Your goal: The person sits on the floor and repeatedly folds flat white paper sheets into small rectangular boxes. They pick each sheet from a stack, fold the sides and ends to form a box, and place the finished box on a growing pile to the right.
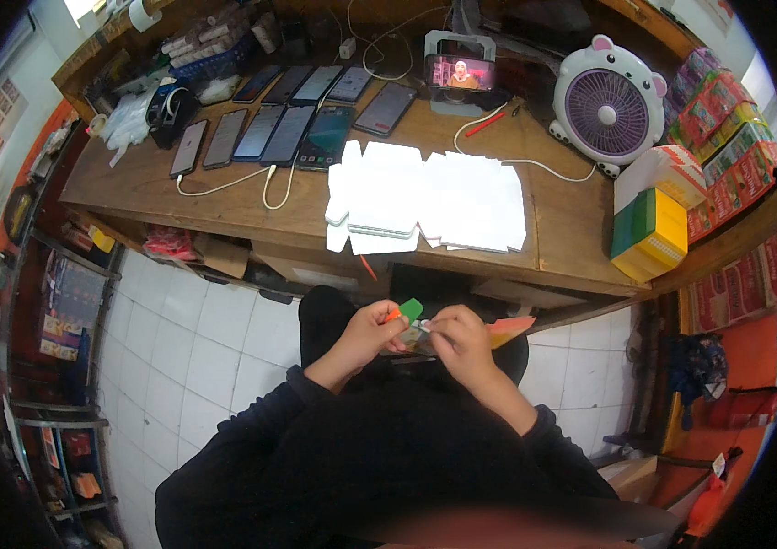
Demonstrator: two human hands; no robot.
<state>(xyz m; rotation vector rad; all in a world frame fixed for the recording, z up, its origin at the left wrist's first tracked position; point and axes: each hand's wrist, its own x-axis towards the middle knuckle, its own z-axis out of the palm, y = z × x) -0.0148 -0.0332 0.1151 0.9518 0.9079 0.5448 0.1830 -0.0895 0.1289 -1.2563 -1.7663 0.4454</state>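
The left hand (373, 328) grips a green-and-orange piece (411, 310); just beside it, the right hand (463, 339) pinches a whitish bit (422, 325) too small to identify. An orange-yellow sheet (510, 328) juts out right of the right hand. White carton blanks (471, 201) lie on the counter (576, 224) beyond both hands.

Looks like small shop or kiosk, judging by curved wooden counter (580, 224) across top, rows of phones (288, 134) at upper left, stacked colourful packets (718, 102) at upper right, crowded shelves (74, 255) down left edge of frame
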